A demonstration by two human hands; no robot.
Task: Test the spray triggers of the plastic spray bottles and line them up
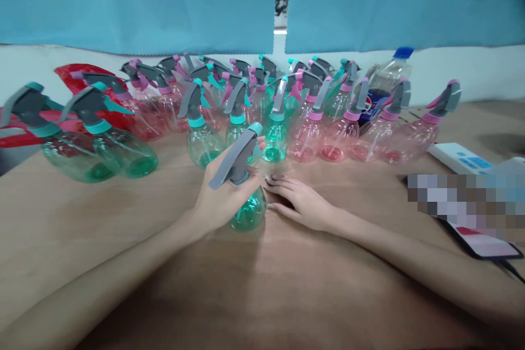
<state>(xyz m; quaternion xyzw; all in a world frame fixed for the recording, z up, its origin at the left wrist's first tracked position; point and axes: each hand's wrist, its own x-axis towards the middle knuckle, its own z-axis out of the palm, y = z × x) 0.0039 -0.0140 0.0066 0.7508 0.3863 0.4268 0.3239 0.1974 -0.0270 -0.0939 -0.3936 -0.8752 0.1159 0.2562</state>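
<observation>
We've got 1 green spray btl (248,210) in our L hand (217,197), approx. mid-surface, near us & in front of the rows. L hand is closed round its neck, just under the grey trigger head; some fingers are hidden behind the btl. Its grey lever faces back toward us, turquoise tip up top. We can't tell if its base bears on the surface (307,290) or sits just above it.

Our R hand (301,199) holds nothing: palm down, fingers loosely extended & a bit apart, tips just beside the btl's R side. Can't tell if they touch it.

Beyond the hands, nearest row, L to R: 2 green btls at far L (127,150), then a gap, 2 green btls w/ turquoise collars (203,145), 1 brighter green btl (274,136) approx. mid-row, & 4 pink btls (307,139) going R. More pink & green btls stand behind, too overlapped for us to count.

Back L: red bag (84,79), partly behind btls. Back R: soda btl (388,76) w/ blue cap & dark contents, behind the pink ones. R side: white box (459,156), & near it a phone (488,240), partly pixelated, w/ a black cable (511,270). Blue cloth (135,5) hangs across the back, above a white wall strip (24,68).
</observation>
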